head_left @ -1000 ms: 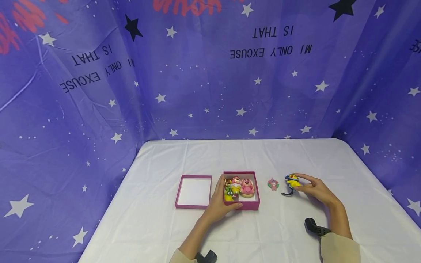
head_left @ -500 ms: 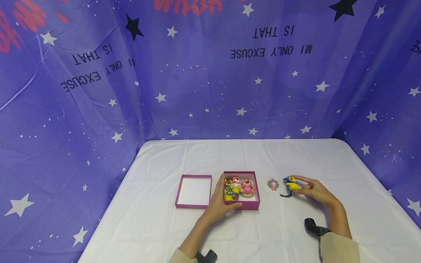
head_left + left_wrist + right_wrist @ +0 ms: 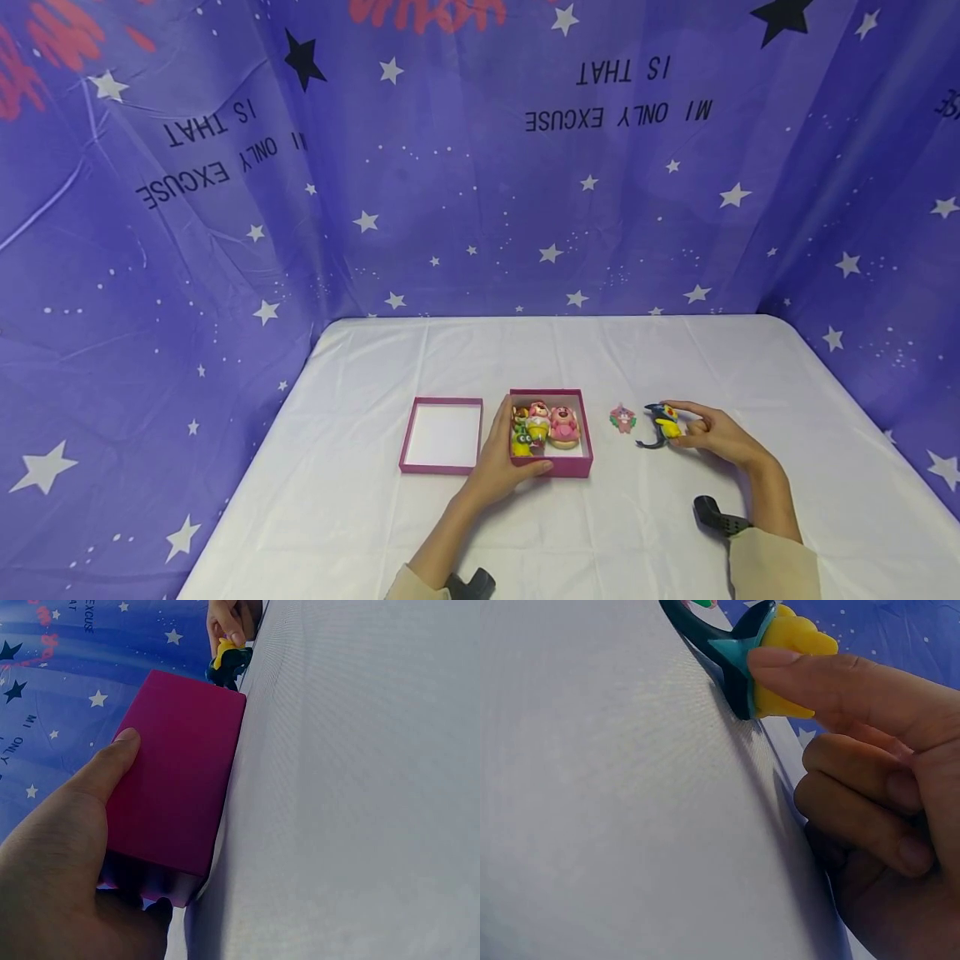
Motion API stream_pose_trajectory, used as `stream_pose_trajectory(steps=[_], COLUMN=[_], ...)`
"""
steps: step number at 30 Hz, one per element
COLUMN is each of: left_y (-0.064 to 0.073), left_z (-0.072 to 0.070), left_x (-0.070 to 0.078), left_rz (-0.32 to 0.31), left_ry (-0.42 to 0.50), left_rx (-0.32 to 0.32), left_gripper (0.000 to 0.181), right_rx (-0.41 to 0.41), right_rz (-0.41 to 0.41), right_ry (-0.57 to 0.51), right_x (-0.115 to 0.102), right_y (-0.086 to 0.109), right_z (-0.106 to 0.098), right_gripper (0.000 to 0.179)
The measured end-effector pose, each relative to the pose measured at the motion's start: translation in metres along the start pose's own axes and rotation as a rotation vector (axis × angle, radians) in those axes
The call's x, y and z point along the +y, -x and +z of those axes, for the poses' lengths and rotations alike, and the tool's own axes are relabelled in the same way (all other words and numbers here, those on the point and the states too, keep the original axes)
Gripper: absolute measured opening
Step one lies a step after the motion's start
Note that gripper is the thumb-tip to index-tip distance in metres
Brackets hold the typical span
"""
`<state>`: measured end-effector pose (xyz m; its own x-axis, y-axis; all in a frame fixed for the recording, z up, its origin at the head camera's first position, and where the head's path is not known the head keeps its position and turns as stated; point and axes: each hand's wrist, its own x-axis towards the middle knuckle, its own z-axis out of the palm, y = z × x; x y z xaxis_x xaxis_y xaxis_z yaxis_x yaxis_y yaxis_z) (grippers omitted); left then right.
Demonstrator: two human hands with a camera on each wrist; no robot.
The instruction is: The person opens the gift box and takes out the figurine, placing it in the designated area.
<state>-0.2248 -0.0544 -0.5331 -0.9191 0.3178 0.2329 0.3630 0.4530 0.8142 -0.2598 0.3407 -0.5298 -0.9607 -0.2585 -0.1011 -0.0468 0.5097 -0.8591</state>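
While the right hand (image 3: 722, 435) is pinching the yellow-and-blue figurine (image 3: 667, 427) beside the small pink piece (image 3: 622, 419) | left hand (image 3: 495, 467) is gripping the magenta box (image 3: 574, 467) | risk: the dark tail (image 3: 651, 446) may be catching that piece if the pinch is swinging low leftward

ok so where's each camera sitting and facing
Head: worn on head, facing forward and down at magenta box; left hand, right hand show.
Left wrist: worn there, facing the box's side and left hand.
Right wrist: worn there, facing the right hand pinching the blue-and-yellow figurine.
Both wrist views share right hand and figurine.
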Motion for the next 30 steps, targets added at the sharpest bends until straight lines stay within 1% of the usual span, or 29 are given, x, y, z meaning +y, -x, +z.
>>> stream_pose_trajectory(steps=[6,7,10,12,15,18,22,25,28,30], left_y=[0.001,0.001,0.001,0.001,0.001,0.000,0.001,0.001,0.000,0.000], left_z=[0.001,0.001,0.000,0.000,-0.001,-0.002,-0.001,-0.001,-0.001,-0.001], left_x=[-0.001,-0.001,-0.001,0.000,0.001,0.002,0.001,0.001,0.001,0.001], left_rz=[-0.003,-0.004,-0.002,0.003,0.008,0.011,0.011,0.006,0.006,0.010], left_ry=[0.005,0.005,0.002,0.004,0.002,-0.001,-0.002,0.002,0.006,0.010], left_rx=[-0.002,-0.003,-0.005,-0.003,-0.003,-0.004,-0.002,-0.004,-0.007,-0.005], left_gripper=[0.109,0.109,0.109,0.109,0.109,0.109,0.109,0.109,0.108,0.108], right_rx=[0.007,0.013,0.043,0.061,0.086,0.109,0.144,0.152,0.141,0.144], right_rz=[-0.005,-0.002,0.006,-0.011,-0.074,-0.142,-0.255,-0.352,-0.407,-0.435], right_ry=[0.045,0.063,0.069,0.069,0.043,0.040,0.028,0.016,-0.006,0.006], right_x=[-0.004,-0.005,-0.013,-0.021,-0.038,-0.065,-0.110,-0.138,-0.155,-0.158], right_y=[0.004,0.005,0.009,0.010,0.011,0.011,0.009,0.004,-0.004,-0.013], right_z=[-0.004,-0.006,-0.010,-0.012,-0.013,-0.009,0.008,0.027,0.051,0.069], right_gripper=[0.071,0.070,0.065,0.060,0.053,0.049,0.043,0.038,0.035,0.035])
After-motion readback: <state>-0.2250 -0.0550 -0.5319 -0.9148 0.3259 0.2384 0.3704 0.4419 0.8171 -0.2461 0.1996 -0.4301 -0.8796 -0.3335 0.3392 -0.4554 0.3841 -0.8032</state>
